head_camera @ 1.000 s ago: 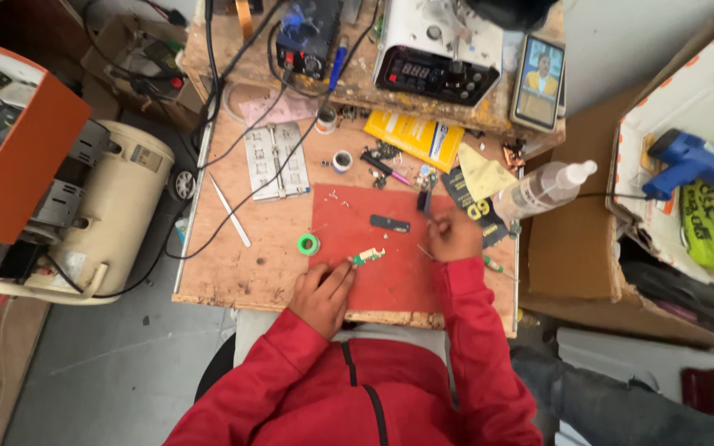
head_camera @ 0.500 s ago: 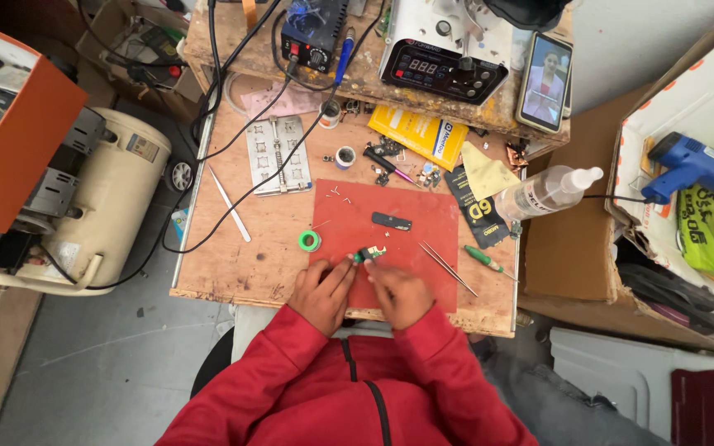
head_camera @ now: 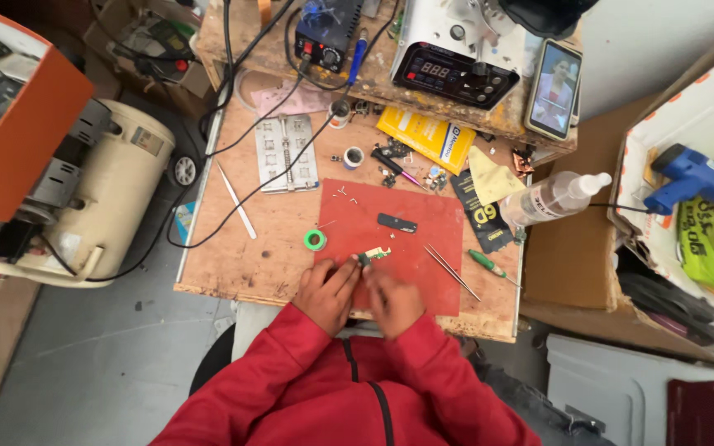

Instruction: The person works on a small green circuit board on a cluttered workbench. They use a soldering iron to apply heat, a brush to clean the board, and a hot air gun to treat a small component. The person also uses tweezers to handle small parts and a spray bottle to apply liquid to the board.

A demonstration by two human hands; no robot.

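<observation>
Wooden and cluttered, the bench (head_camera: 233,264) fills the middle of the frame, with grey floor at the lower left and our red sleeves rising from the bottom edge. On it lies a red work mat (head_camera: 406,272), and both our hands meet at its lower left part. Our left hand (head_camera: 326,291) rests with fingers stretched toward a small green circuit board (head_camera: 376,254), the fingertips touching or just beside its left end; we cannot tell whether they pinch it. Our right hand (head_camera: 392,299) lies just right of the left one, fingers curled loosely, close below the board; whether it grips anything is hidden. Just left of the mat sits a green roll of tape (head_camera: 315,239). Near the top of the mat is a small black part (head_camera: 397,223), and at its right edge lie metal tweezers (head_camera: 451,271), with a green-handled screwdriver (head_camera: 487,264) beside them. Toward the upper left of the bench there is a grey metal fixture plate (head_camera: 284,152), crossed by a black cable. At the upper right we see a clear spray bottle (head_camera: 551,198), a phone (head_camera: 554,88) standing upright and a black station with a red display (head_camera: 454,76).
</observation>
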